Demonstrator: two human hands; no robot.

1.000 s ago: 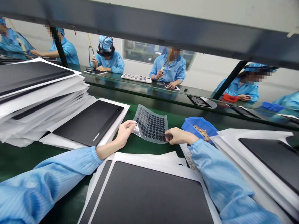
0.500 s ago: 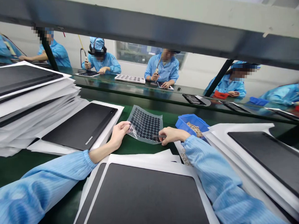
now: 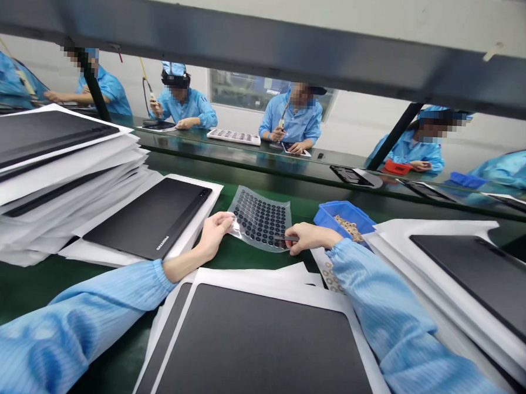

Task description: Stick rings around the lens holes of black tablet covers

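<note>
A clear sheet of small black ring-shaped stickers (image 3: 262, 217) is in the middle of the bench, slightly curved. My left hand (image 3: 213, 235) pinches its lower left corner between thumb and fingertips. Dark tweezers (image 3: 282, 238) are gripped in my right hand (image 3: 308, 237), their tips over the sheet's lower right part. Whether the tips have hold of a sticker is too small to tell. Just in front of me lies a flat black tablet back cover (image 3: 264, 344) on white sheets, below both hands.
Covers interleaved with white sheets form a tall stack (image 3: 64, 204) at left and another stack (image 3: 430, 276) at right. A single lettered cover (image 3: 149, 217) lies beside the left stack. A blue bin (image 3: 326, 215) holds small tan rings. Co-workers (image 3: 291, 119) sit beyond the glass shelf (image 3: 247, 152).
The view has turned slightly, so everything sits a little further right in it. Both hands keep their grips on the sheet and the tweezers, with no clear shift between them.
</note>
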